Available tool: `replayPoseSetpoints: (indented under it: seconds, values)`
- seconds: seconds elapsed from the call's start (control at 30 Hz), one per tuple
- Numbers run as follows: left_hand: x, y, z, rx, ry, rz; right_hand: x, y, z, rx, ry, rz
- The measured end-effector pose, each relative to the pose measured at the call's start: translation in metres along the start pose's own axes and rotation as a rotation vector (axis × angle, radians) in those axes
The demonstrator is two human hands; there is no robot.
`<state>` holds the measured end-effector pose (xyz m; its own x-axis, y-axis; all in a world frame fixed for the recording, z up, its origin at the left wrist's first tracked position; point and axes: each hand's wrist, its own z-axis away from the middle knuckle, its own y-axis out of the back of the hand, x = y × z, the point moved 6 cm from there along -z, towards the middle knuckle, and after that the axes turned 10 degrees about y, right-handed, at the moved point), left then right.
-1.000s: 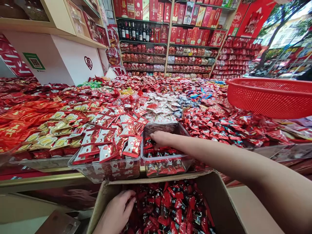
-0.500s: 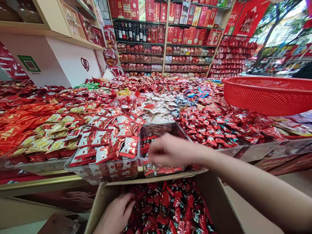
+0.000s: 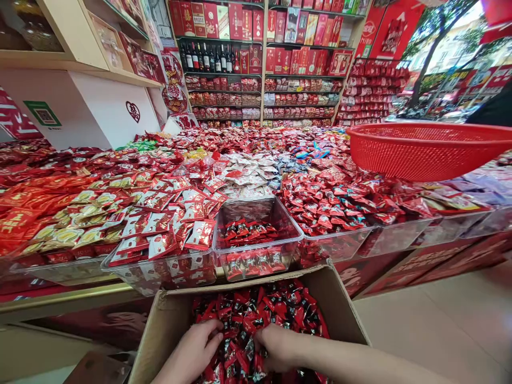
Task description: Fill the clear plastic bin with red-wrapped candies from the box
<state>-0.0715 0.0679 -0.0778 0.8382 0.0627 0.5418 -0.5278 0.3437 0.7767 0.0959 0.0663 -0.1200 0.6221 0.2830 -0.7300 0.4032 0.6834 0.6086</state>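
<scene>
An open cardboard box (image 3: 344, 298) full of red-and-black wrapped candies (image 3: 240, 304) stands in front of me. My left hand (image 3: 196, 344) rests on the candies at the box's left side, thumb and fingers apart, nothing visibly held. Farther right, my right hand (image 3: 278, 346) is sunk into the heap with its fingers curled around some candies; the fingertips are partly hidden. Just beyond the box sits a clear plastic bin (image 3: 260, 246), with a low layer of similar red-and-black candies (image 3: 250, 230) inside.
Left of the bin, red-and-white packets (image 3: 160, 224) overfill another clear tray. Heaps of red-wrapped sweets (image 3: 328, 200) lie to the right, below a red plastic basket (image 3: 424, 152). Shelves with bottles (image 3: 210, 57) and boxes stand behind. Tiled floor (image 3: 432, 314) shows at lower right.
My right hand has moved from over the clear bin down into the cardboard box. My left hand stays on the candies in the box. The view has shifted slightly.
</scene>
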Motion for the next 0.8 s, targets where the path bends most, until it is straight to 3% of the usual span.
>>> replayPoseSetpoints:
  seconds: [0.1, 0.2, 0.3, 0.47, 0.63, 0.7, 0.8]
  values:
    - [0.027, 0.002, 0.007, -0.076, 0.000, 0.278, -0.018, 0.027, 0.007, 0.088, -0.012, -0.157]
    - [0.062, 0.004, 0.014, -0.180, -0.001, 0.582, -0.043, 0.061, 0.023, 0.334, 0.098, -0.455]
    - [0.084, 0.012, 0.017, -0.137, 0.057, 0.751, -0.062, 0.084, 0.040, 0.509, 0.236, -0.598]
    - [0.100, 0.023, 0.022, 0.006, -0.002, 0.820, -0.064, 0.079, 0.049, 0.507, 0.208, -1.103]
    - [0.102, 0.019, 0.022, 0.065, 0.050, 1.005, -0.064, 0.077, 0.056, 0.565, 0.144, -1.405]
    - [0.100, 0.020, 0.022, 0.106, 0.081, 1.072, -0.065, 0.079, 0.058, 0.585, 0.140, -1.422]
    - [0.097, 0.018, 0.023, 0.110, 0.121, 1.112, -0.066, 0.090, 0.064, 0.672, 0.196, -1.182]
